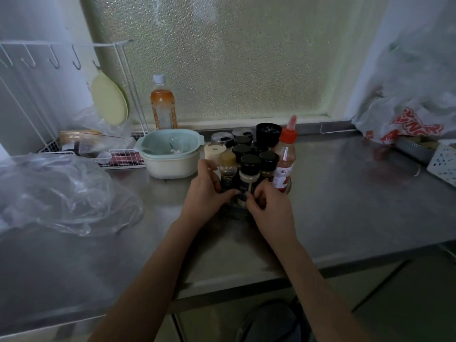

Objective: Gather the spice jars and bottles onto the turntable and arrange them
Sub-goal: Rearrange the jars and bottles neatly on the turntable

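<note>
Several black-capped spice jars (pixel 249 169) stand packed together on a dark turntable (pixel 235 211), mostly hidden under them. A red-capped sauce bottle (pixel 285 159) stands at the cluster's right, a cream-lidded jar (pixel 214 151) at its left, a tall black grinder (pixel 268 135) at the back. My left hand (pixel 209 191) wraps the cluster's front left, touching a gold-capped bottle (pixel 228 169). My right hand (pixel 269 206) grips the front right, fingers at the base of the pale-filled jar (pixel 248 180).
A green and cream lidded pot (pixel 170 154) sits just left of the cluster. An orange drink bottle (pixel 162 104) stands by the frosted window. A wire rack (pixel 74 134) and clear plastic bags (pixel 61 193) fill the left; a printed bag (pixel 404 124) lies right.
</note>
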Demonstrator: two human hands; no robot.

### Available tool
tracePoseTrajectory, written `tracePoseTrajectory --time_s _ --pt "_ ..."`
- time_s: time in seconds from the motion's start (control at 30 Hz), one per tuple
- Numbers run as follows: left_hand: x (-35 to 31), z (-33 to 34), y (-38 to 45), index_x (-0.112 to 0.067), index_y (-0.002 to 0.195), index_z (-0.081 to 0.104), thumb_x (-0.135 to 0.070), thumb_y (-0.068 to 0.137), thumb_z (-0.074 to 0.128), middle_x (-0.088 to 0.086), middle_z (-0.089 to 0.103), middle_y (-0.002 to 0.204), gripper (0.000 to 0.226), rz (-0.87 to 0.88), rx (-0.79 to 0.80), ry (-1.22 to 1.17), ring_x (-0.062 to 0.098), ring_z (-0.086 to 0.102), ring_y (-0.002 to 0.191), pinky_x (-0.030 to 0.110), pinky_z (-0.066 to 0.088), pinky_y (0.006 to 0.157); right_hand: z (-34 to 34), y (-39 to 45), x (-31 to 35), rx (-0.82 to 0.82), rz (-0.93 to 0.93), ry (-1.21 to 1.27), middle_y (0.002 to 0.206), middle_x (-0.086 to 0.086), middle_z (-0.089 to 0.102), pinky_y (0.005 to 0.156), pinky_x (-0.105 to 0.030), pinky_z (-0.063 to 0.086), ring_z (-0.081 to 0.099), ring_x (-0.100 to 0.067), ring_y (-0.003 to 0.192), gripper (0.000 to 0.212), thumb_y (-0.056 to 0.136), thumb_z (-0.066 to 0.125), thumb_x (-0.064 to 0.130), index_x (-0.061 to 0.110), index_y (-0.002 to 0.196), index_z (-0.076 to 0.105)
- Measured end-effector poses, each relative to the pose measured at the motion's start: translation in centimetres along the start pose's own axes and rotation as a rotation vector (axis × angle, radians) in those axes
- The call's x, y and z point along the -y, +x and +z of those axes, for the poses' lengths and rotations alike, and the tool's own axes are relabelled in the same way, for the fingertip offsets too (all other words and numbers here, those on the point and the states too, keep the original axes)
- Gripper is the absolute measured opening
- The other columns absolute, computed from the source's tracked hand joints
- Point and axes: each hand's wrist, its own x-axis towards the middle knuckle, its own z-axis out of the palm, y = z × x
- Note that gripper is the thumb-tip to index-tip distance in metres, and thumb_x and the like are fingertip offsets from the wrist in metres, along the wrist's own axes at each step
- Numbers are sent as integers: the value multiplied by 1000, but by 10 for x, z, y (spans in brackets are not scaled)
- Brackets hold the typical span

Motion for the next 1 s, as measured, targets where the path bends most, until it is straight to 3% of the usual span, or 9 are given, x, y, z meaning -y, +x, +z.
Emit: tracePoseTrajectory --time_s 0.17,0.33,0.47,0.57,0.67,0.77,0.87,1.0 --pt "0 -1 1 -9 88 37 -19 63 85 -7 46 61 55 -46 -2 -3 5 44 51 11 38 49 3 0 1 -19 -24 -12 50 4 37 49 -26 26 36 -12 46 32 84 64 21 11 61 44" --pt "-4 -7 -2 -10 84 38 -25 70 79 -4 50 57 45 -41 -28 -13 7 49 52 11 38 48 -3 2 0 57 -115 16 55 12 38 58 -31 34 42 -9 54 34 88 53 41 17 65 45" --pt "-4 -15 -7 -16 66 40 -47 76 59 -1 50 52 37 131 -16 54 11 48 47 27 41 48 -7 -7 0 164 -217 -144 69 13 51 70 -31 35 53 -12 72 25 84 58 45 25 74 46" --pt "-4 -16 -9 -16 68 45 -50 75 53 1 56 59 35 236 61 212 19 53 52 36 46 49 -3 -9 -2 166 -283 -237 75 5 55 68 -29 30 54 -18 76 21 87 55 40 28 77 41" --pt "-3 -12 -7 -16 75 53 -48 74 55 -1 56 77 33 245 149 280 19 56 65 36 50 57 -2 -1 -6 186 -271 -199 72 2 50 66 -30 31 52 -22 71 25 86 52 39 31 76 31" --pt "-1 -4 -5 -15 85 66 -38 81 63 2 62 91 24 277 242 336 20 60 78 34 51 68 -5 13 -17 181 -256 -171 68 -1 47 60 -33 34 51 -27 65 23 82 54 35 26 73 35" --pt "2 8 4 -12 91 68 -25 84 64 8 65 96 16 375 316 417 25 60 87 36 50 75 -7 31 -32 209 -227 -171 68 -5 48 61 -35 38 51 -31 68 24 79 62 27 21 71 40" --pt "6 24 28 -7 90 67 -17 86 58 13 65 94 13 333 284 476 31 60 87 38 47 74 2 61 -48 311 -191 -203 72 -12 51 64 -38 38 52 -33 74 26 79 69 20 16 73 44"
